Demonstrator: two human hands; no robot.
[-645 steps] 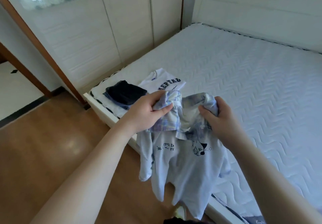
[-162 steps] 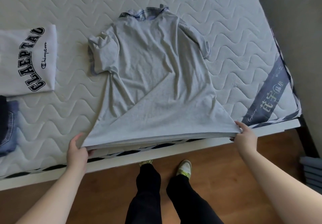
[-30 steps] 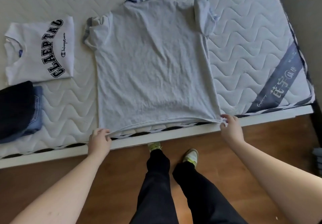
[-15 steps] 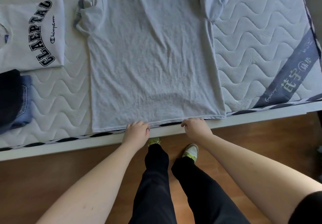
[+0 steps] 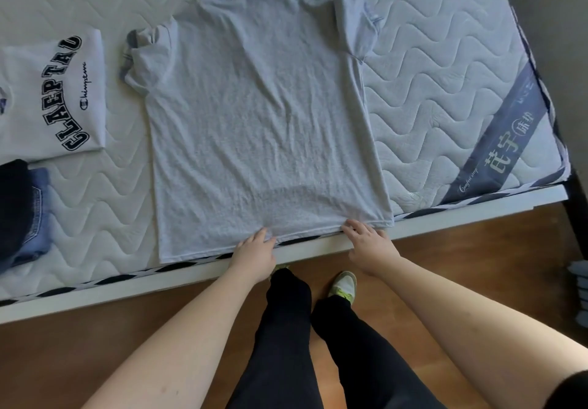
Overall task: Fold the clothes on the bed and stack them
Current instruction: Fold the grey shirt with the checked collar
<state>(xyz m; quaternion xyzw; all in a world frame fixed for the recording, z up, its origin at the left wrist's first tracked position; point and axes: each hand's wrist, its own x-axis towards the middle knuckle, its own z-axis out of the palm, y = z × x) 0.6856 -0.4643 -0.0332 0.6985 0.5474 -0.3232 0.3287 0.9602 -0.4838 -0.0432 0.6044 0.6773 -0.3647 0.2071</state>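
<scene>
Brown wooden floor (image 5: 63,354) lies under your two feet; your left hand (image 5: 253,254) and right hand (image 5: 370,246) rest relaxed fingers on the hem of one grey short-sleeved shirt (image 5: 261,115), spread back-up on the white quilted mattress (image 5: 445,74), with two folded piles at its left.

grey shirt (image 5: 261,122) spread face down, frame centre | left hand (image 5: 253,254) and right hand (image 5: 370,248) on its lower hem, fingers extended | folded white shirt (image 5: 54,96) at left | dark folded clothes (image 5: 19,211) at lower left
</scene>
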